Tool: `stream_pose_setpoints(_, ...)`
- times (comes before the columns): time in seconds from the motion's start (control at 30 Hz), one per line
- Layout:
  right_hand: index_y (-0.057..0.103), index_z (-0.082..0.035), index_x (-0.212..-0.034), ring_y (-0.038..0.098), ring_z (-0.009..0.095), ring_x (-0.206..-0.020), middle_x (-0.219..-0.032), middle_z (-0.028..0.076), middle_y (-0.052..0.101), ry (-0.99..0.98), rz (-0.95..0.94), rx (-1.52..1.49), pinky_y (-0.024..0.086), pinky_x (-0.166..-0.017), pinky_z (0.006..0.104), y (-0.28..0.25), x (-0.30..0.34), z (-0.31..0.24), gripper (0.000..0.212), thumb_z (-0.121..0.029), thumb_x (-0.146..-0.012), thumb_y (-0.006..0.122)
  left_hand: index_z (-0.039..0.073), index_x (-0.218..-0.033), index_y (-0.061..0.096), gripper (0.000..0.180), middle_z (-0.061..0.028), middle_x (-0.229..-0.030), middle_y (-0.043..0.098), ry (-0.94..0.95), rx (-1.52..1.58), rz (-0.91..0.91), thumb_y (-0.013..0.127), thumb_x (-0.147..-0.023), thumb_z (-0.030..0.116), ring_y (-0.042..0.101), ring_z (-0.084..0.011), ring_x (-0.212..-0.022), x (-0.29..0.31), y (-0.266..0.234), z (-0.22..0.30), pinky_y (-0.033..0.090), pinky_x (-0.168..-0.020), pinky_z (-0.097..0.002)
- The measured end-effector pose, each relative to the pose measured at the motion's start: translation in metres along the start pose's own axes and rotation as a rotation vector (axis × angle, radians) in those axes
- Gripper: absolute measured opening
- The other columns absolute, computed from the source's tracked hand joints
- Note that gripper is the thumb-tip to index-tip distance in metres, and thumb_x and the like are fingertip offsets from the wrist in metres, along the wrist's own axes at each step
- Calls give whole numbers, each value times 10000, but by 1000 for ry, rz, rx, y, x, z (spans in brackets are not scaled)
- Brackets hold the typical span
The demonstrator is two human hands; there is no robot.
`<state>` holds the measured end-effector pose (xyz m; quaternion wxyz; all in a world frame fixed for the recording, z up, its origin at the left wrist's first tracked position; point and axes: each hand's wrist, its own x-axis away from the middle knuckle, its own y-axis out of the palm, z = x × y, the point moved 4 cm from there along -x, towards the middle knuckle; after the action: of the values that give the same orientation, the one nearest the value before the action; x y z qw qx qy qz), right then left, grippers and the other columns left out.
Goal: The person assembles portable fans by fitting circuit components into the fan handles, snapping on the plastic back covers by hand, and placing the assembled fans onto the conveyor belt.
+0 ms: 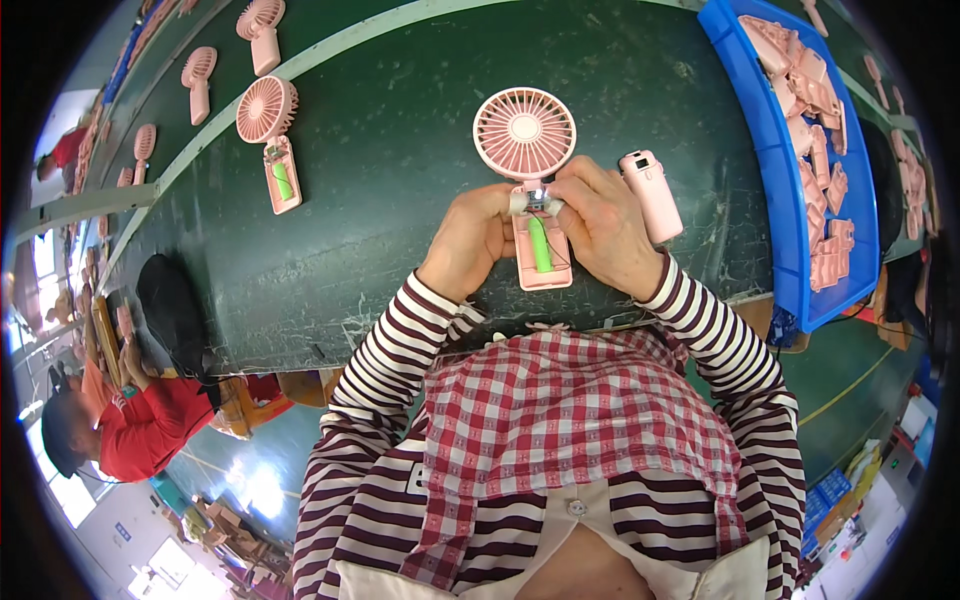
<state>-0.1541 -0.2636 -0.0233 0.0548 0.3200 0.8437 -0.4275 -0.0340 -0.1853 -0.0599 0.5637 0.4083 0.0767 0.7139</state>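
A pink handheld fan [525,133] lies on the green worktable in front of me, its round grille pointing away. Its handle is uncovered and shows a green battery cell [540,245], thin wires and a small circuit board [537,198]. My left hand [470,237] grips the left side of the handle, thumb near the board. The fingers of my right hand [605,220] are pinched together at the board's right side; whether they hold a small part is hidden. Just right of that hand lies a pink handle cover [652,195].
A blue bin [790,240] with several pink plastic shells stands at the right. Another opened fan [267,110] lies at the left of the table [380,130]. More pink fans [199,84] sit beyond a pale strip. A person in red [160,425] works at the far left.
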Motion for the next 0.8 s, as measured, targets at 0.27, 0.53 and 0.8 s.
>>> stream_pose_setpoints(0.27, 565, -10, -949, 525, 284, -816, -964, 131, 527, 5, 34, 8, 407, -708, 361, -12, 9, -8, 207, -71, -751, 564, -33, -1038, 550, 236, -91, -919, 606, -1, -72, 52, 491, -894, 145, 617, -170, -774, -3, 6, 4, 527, -703, -304)
stream_pose_setpoints(0.53, 504, -7, -1122, 496, 341, -920, -1156, 190, 465, -89, -68, 187, 373, -818, 437, -2, 27, -27, 491, -209, -691, 624, -25, -1061, 547, 256, -86, -948, 603, 69, -61, 60, 487, -906, 170, 609, -162, -813, 0, 11, 7, 516, -716, -294)
stream_pose_setpoints(0.8, 521, 25, -1053, 526, 316, -922, -1128, 186, 480, 96, 115, -4, 436, -781, 372, -1, 28, -15, 342, -115, -749, 591, -36, -1063, 543, 246, -91, -941, 605, 82, -67, 88, 480, -904, 140, 610, -161, -822, 2, 12, 10, 515, -714, -290)
